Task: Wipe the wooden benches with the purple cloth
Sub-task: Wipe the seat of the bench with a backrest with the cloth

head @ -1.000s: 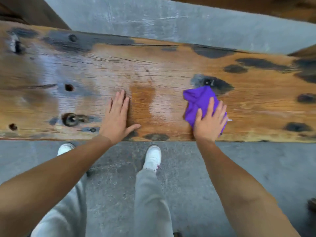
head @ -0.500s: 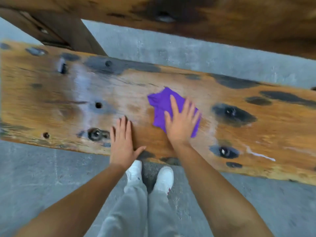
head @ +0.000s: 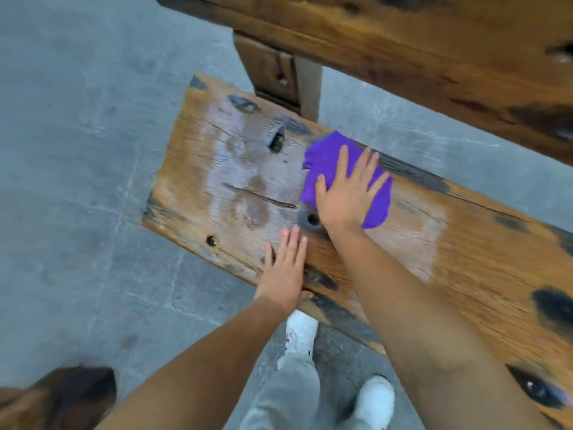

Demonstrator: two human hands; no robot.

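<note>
Leftward along the plank is where the wiping has travelled: a second ago the purple cloth [head: 376,197] sat mid-board, and now it lies near the bench's end, close to the far edge. Starting at the left, the concrete floor [head: 77,181] runs past the end of the wooden bench [head: 483,274], whose tabletop shows a pale, streaked sheen from the end grain across to just right of the cloth. That sheen reads as the stretch already wiped, though the patch at the very end looks mottled and may need another pass. The left hand [head: 286,268] lies flat on the near edge, fingers straight and together, holding nothing, apparently bracing the body. Just right of it, the right hand [head: 348,190] presses the cloth down with fingers spread and straight, not curled round it. Right of the cloth the wood is darker orange and dull. Beyond, a second wooden plank [head: 434,51] crosses the top of the view.
</note>
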